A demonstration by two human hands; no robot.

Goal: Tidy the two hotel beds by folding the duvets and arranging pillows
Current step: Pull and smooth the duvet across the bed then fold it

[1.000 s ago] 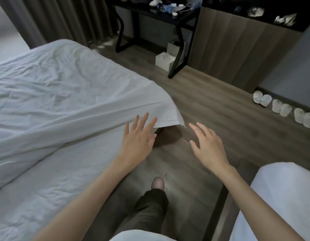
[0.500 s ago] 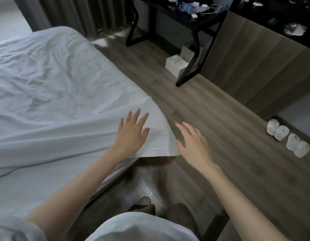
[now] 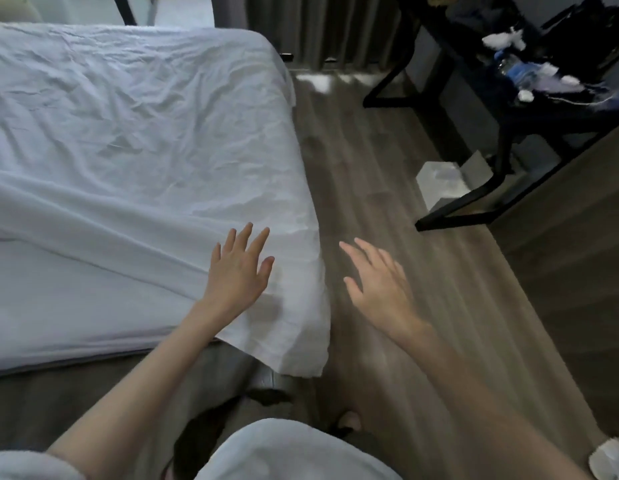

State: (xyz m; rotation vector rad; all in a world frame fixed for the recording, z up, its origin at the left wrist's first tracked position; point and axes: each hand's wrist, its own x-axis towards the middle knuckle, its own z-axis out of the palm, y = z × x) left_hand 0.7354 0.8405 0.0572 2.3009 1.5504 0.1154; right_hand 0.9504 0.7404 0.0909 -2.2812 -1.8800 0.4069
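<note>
A wrinkled white duvet [image 3: 135, 140] covers the bed across the left and upper part of the view. Its near right corner [image 3: 301, 341] hangs over the bed's edge toward the floor. My left hand [image 3: 237, 271] is spread with straight fingers over the duvet just left of that corner. My right hand [image 3: 381, 285] is also spread flat, out over the wooden floor to the right of the corner, holding nothing. No pillows are in view.
Wooden floor [image 3: 387, 209] runs along the bed's right side. A black-legged desk [image 3: 491, 98] with a water bottle [image 3: 516, 69] and clutter stands at upper right, a white box [image 3: 439, 178] under it. Curtains [image 3: 318, 26] hang behind.
I have stepped closer to the bed. Both hands stayed spread; my left hand moved further over the duvet near its corner, my right hand stays over the floor beside it.
</note>
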